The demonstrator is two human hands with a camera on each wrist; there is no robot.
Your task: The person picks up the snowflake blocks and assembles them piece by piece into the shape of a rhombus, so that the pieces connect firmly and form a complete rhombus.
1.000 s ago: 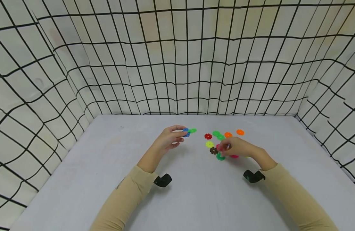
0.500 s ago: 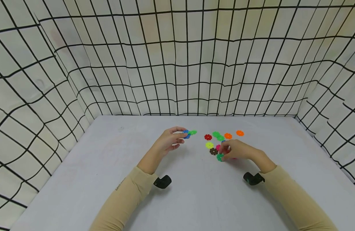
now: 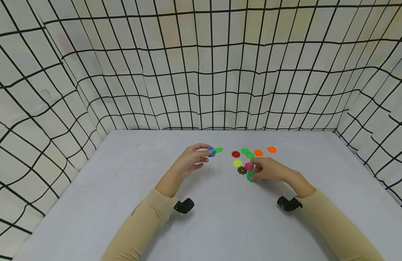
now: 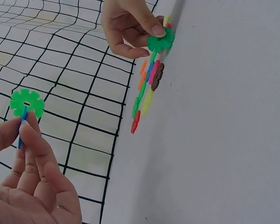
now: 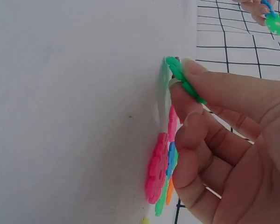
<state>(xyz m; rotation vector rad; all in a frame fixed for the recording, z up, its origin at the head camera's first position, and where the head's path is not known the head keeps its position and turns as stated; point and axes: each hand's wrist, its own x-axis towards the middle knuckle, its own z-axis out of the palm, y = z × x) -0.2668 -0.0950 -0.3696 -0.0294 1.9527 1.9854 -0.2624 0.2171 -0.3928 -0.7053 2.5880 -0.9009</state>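
Observation:
My left hand [image 3: 195,158] is raised over the table. Between thumb and fingers it pinches a blue notched building disc [image 4: 22,126], slotted into a light green disc [image 4: 27,103] that stands at its tip. My right hand [image 3: 269,169] is low over the loose discs. Its thumb and forefinger pinch a darker green notched disc [image 4: 161,41], which is tilted, at least one edge off the table in the right wrist view. A brown disc [image 3: 242,170] and a pink disc [image 5: 157,169] lie close to this hand. The hand partly hides the pieces beneath it.
More flat notched discs lie beyond the right hand: a red disc [image 3: 236,154], a yellow disc [image 3: 237,163], two overlapping green discs [image 3: 245,150] and two orange discs, one the far orange disc [image 3: 271,149]. A black-lined grid wall [image 3: 220,83] borders the white table [image 3: 139,217].
My right thumb and forefinger have closed on the darker green disc and tilted it up from where it lay. The left hand keeps the joined blue and green discs nearly still.

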